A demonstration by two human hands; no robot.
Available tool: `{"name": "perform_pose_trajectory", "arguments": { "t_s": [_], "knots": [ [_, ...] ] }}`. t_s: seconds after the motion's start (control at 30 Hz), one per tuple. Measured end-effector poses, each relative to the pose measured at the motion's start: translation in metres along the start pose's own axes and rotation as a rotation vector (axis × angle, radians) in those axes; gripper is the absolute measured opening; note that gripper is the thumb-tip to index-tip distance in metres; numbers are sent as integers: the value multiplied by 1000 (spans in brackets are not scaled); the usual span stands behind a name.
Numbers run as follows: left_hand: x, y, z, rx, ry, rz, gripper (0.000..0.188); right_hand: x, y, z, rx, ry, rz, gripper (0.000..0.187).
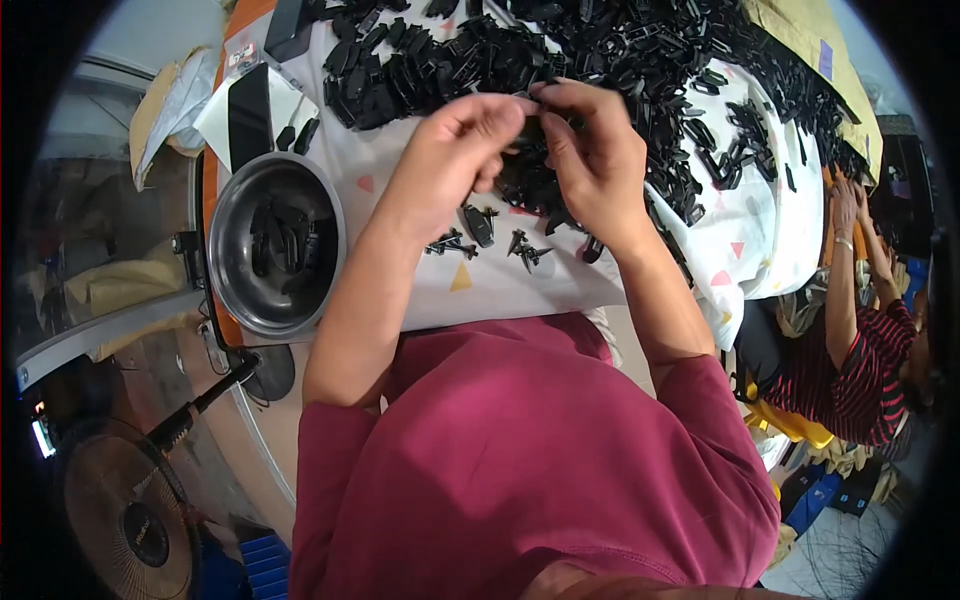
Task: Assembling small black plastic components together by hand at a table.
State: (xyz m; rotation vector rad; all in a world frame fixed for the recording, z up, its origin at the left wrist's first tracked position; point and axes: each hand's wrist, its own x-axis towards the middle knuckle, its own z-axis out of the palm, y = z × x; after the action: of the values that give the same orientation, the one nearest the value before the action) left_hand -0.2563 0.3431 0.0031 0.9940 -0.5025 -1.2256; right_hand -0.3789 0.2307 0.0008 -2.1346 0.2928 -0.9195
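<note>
My left hand [462, 145] and my right hand [598, 150] meet over the near edge of a heap of black plastic parts [440, 65]. Both sets of fingers are pinched together, their tips almost touching. Whatever they hold is too small or too hidden to name. Just below them on the cloth lie a black oval clip-like piece [480, 227] and small dark pieces with thin stems [524, 250]. More such stemmed pieces [452, 243] rest by my left wrist.
A steel bowl [222, 250] with black parts in it stands at the left. Behind it are a dark phone-like slab [250, 118] and a black box [288, 32]. Patterned white cloth [420, 300] covers the table. A co-worker in a striped shirt [845, 370] reaches in at right; a fan [125, 510] stands lower left.
</note>
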Motion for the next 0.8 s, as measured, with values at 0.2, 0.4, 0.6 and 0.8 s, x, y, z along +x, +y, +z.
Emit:
{"name": "perform_pose_trajectory", "arguments": {
  "t_s": [0.2, 0.4, 0.6, 0.8],
  "knots": [
    [-6, -10, 8, 580, 115, 517, 30, -2, -12, 3, 250, 120, 228, 30],
    [-1, -18, 13, 317, 159, 571, 25, -13, -16, -8, 122, 75, -63, 27],
    [-9, -8, 23, 386, 243, 588, 29, -11, -22, -18, -135, 10, -203, 30],
    [-15, 6, 18, 720, 189, 583, 33, -5, -30, -33, -96, -91, -190, 31]
  ]
}}
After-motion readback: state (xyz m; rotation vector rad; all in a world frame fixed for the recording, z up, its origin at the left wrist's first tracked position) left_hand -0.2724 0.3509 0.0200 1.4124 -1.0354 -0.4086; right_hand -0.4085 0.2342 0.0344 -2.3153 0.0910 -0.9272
